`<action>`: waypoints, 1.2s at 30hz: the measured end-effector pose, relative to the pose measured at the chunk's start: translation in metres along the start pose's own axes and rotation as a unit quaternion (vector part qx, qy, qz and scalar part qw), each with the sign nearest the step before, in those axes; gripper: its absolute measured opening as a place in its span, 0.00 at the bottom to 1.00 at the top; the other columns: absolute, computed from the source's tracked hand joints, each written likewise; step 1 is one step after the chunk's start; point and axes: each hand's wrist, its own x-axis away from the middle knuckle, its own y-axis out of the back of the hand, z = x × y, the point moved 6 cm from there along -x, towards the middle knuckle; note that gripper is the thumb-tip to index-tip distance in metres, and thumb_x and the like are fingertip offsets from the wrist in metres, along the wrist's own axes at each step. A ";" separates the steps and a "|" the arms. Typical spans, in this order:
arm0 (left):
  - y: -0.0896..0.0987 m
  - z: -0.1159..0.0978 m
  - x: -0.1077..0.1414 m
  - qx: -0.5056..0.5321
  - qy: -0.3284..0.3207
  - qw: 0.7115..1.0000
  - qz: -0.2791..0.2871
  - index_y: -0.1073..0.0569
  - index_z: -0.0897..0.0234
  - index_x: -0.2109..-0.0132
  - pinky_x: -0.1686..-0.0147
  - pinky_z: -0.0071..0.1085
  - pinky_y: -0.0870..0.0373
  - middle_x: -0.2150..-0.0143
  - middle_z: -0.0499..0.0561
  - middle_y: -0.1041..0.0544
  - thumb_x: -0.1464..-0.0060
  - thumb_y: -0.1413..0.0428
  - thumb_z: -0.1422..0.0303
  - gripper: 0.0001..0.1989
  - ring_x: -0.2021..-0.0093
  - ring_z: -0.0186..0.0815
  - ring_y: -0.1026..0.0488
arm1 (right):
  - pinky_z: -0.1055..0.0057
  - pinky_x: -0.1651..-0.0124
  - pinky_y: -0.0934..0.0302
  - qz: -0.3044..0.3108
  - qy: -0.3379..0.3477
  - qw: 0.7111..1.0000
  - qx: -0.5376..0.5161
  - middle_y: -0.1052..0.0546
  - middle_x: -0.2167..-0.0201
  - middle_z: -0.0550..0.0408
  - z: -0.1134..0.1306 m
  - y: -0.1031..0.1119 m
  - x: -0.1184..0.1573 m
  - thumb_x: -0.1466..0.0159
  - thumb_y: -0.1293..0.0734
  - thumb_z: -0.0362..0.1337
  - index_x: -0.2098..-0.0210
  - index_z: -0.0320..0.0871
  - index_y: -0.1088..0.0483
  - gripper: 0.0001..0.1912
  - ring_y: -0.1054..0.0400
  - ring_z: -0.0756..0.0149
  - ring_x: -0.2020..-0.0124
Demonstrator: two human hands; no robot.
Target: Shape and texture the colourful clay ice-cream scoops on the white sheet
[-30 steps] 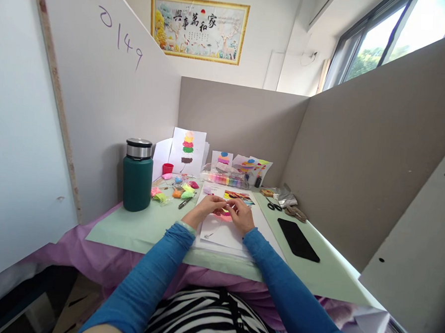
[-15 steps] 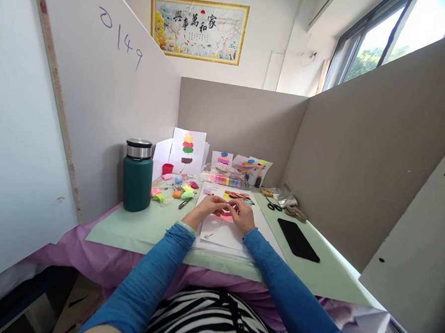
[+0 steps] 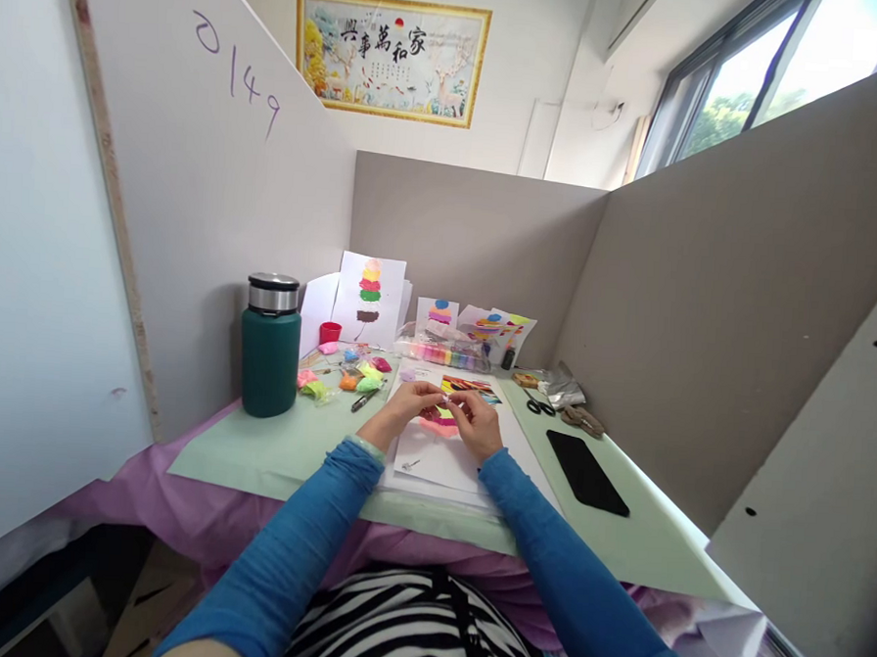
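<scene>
My left hand (image 3: 414, 409) and my right hand (image 3: 476, 421) meet at the fingertips above a white sheet of paper (image 3: 438, 466). Both are closed in a pinch on a tiny pale piece between them, too small to make out. Pink and yellow-green shapes (image 3: 439, 428) show on the sheet just below the fingers. Behind my hands lies a printed picture with colourful stripes (image 3: 472, 388), partly covered by them. A small lilac lump (image 3: 409, 375) rests on the paper beyond my left hand.
A green bottle (image 3: 270, 349) stands at the left, with bags of coloured clay (image 3: 368, 374) and a pen (image 3: 362, 401) nearer the middle. At the right are a black phone (image 3: 588, 473), scissors (image 3: 541, 406) and a brown item (image 3: 583, 420). Drawings (image 3: 370, 300) lean at the back.
The fingertips of both hands have shifted slightly, and more of the pink and yellow-green shapes shows beneath them. The rest looks the same.
</scene>
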 end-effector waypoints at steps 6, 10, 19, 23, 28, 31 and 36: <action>0.001 0.003 -0.001 -0.025 0.006 1.000 -0.005 0.25 0.70 0.64 0.74 0.25 0.36 0.77 0.48 0.27 0.55 0.38 0.66 0.12 0.77 0.28 0.31 | 0.71 0.70 0.40 0.004 0.020 1.000 -0.009 0.26 0.70 0.54 0.003 -0.001 0.000 0.36 0.37 0.40 0.68 0.44 0.30 0.08 0.35 0.68 0.74; 0.000 0.004 -0.001 -0.029 0.016 0.999 0.009 0.24 0.70 0.64 0.74 0.26 0.36 0.77 0.48 0.27 0.55 0.37 0.62 0.14 0.77 0.29 0.31 | 0.71 0.70 0.40 0.009 0.016 1.000 -0.001 0.27 0.71 0.54 0.003 -0.001 0.000 0.36 0.37 0.40 0.69 0.44 0.31 0.08 0.36 0.69 0.75; -0.003 0.006 -0.001 -0.030 0.010 0.998 0.051 0.23 0.71 0.63 0.70 0.28 0.33 0.75 0.51 0.25 0.54 0.37 0.55 0.21 0.74 0.31 0.29 | 0.71 0.72 0.42 -0.001 -0.003 1.000 0.010 0.29 0.73 0.56 0.001 0.000 -0.001 0.36 0.37 0.42 0.70 0.44 0.34 0.09 0.39 0.69 0.77; -0.004 0.007 -0.001 -0.035 0.022 0.997 0.059 0.23 0.70 0.61 0.69 0.28 0.32 0.73 0.51 0.24 0.55 0.36 0.55 0.21 0.74 0.31 0.28 | 0.72 0.72 0.43 0.002 0.000 1.000 0.018 0.30 0.75 0.57 0.002 0.000 -0.001 0.36 0.37 0.42 0.71 0.44 0.35 0.10 0.39 0.70 0.77; -0.006 0.005 0.002 -0.035 0.034 0.997 0.061 0.24 0.71 0.61 0.69 0.28 0.32 0.73 0.51 0.24 0.57 0.36 0.54 0.24 0.73 0.31 0.27 | 0.71 0.72 0.43 0.012 -0.003 1.000 0.024 0.30 0.75 0.57 0.003 -0.001 0.000 0.36 0.37 0.42 0.72 0.44 0.35 0.10 0.39 0.69 0.76; -0.007 0.005 0.002 -0.029 0.035 0.997 0.061 0.25 0.71 0.61 0.69 0.28 0.32 0.72 0.51 0.24 0.59 0.35 0.54 0.25 0.73 0.32 0.27 | 0.71 0.72 0.43 0.013 0.002 0.999 0.031 0.30 0.74 0.56 0.004 -0.001 0.000 0.36 0.37 0.41 0.72 0.44 0.35 0.09 0.39 0.69 0.76; -0.007 0.005 0.002 -0.004 0.041 0.997 0.063 0.25 0.70 0.61 0.69 0.28 0.32 0.73 0.51 0.24 0.59 0.34 0.55 0.24 0.73 0.31 0.27 | 0.71 0.72 0.43 0.007 0.016 0.999 0.034 0.30 0.72 0.56 0.005 -0.001 0.000 0.36 0.37 0.41 0.70 0.44 0.34 0.09 0.39 0.70 0.77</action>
